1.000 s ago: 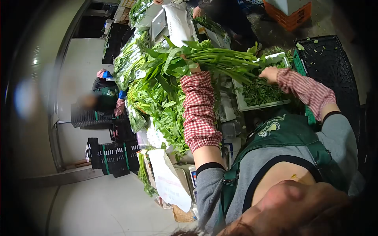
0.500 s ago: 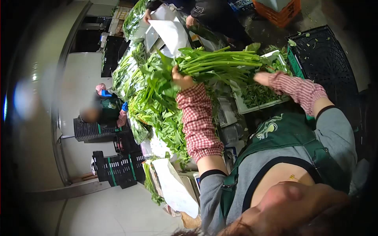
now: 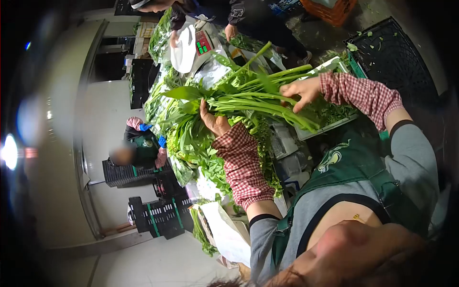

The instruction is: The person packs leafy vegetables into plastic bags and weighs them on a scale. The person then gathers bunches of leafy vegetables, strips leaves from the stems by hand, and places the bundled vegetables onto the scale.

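Over a heap of greens (image 3: 193, 153), one long-stemmed leafy bunch (image 3: 258, 103) lies crosswise, leaves toward picture left, cut stems toward the white box (image 3: 330, 126) at right. Writing: on the dark green apron (image 3: 346, 167), a pale swirl emblem; no letters can be made out. Scale (image 3: 202, 37) at far end shows a red panel with lit green digits, too small to read. White paper (image 3: 224, 232) near the lower edge: no legible print.

Left hand (image 3: 215, 123): forearm extended forward in a red checked sleeve cover (image 3: 244, 165); thumb raised along the near side of the bunch; grip closed around it near the leafy part. Right hand (image 3: 303, 91): arm bent, reaching inward from the right, palm turned down; fingers at the stems, thumb spread from them and pointing back toward the body; grip apart.

Far end: a co-worker's hand (image 3: 174, 38) at a white sheet (image 3: 184, 55) beside the scale. Across the heap, a second co-worker wears blue gloves (image 3: 162, 142).
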Motion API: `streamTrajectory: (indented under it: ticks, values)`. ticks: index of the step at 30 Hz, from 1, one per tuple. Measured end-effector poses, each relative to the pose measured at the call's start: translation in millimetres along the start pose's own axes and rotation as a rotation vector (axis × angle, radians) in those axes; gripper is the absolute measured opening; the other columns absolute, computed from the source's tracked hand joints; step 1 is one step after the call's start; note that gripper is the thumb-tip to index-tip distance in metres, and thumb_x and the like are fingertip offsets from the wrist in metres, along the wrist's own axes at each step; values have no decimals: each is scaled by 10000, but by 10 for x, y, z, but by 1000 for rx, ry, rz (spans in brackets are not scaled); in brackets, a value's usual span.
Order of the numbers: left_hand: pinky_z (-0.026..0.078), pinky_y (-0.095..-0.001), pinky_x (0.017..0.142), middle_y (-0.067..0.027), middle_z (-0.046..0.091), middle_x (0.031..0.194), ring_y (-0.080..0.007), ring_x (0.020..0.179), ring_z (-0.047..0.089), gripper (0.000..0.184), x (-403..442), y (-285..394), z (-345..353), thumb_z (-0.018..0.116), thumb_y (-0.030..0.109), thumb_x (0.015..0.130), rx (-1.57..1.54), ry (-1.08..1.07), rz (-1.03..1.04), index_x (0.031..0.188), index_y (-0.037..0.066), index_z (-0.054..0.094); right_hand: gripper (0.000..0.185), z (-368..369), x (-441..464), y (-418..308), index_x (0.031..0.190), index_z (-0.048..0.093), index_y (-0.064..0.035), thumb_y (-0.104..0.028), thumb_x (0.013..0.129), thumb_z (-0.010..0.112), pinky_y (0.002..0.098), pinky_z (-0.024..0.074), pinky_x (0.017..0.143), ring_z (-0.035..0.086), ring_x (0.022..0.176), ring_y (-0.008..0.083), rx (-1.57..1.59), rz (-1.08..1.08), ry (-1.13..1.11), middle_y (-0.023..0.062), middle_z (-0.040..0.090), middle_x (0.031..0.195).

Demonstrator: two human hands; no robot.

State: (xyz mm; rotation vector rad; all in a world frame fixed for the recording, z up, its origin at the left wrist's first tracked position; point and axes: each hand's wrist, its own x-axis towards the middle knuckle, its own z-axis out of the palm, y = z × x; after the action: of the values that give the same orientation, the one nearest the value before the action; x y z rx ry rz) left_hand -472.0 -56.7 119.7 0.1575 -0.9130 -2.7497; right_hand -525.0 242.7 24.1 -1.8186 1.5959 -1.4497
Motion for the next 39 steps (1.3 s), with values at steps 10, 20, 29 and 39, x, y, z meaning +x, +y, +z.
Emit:
streamTrajectory:
  ticks: [10,20,29,39]
  values:
    - [461,-401,795,-127,592,971,-256,861,571,219,-57,205,-30,543,88,762,85,29,134,965,8,562,299,393,-1135,329,568,434,-3,-193,779,527,363,354,482,443,473,247,-128,284,99,119,397,497]
    - [455,-409,790,-137,589,961,-268,860,566,301,-214,38,105,493,205,793,252,-88,175,1014,5,537,417,-567,-204,-323,1004,541,15,-329,770,563,330,450,681,579,772,246,-358,413,296,136,591,828]
    - [450,-413,750,-138,578,892,-266,809,556,313,-490,-85,417,429,257,815,413,-101,165,964,4,537,341,-4,370,561,999,523,2,-300,856,455,341,438,532,469,516,155,-167,515,508,63,485,592]
    - [436,-417,721,-79,519,823,-253,809,503,291,-450,8,384,370,279,839,362,-284,112,915,59,544,233,-584,-455,-78,893,597,-80,-205,697,591,345,457,648,577,779,262,-558,663,543,108,597,826]
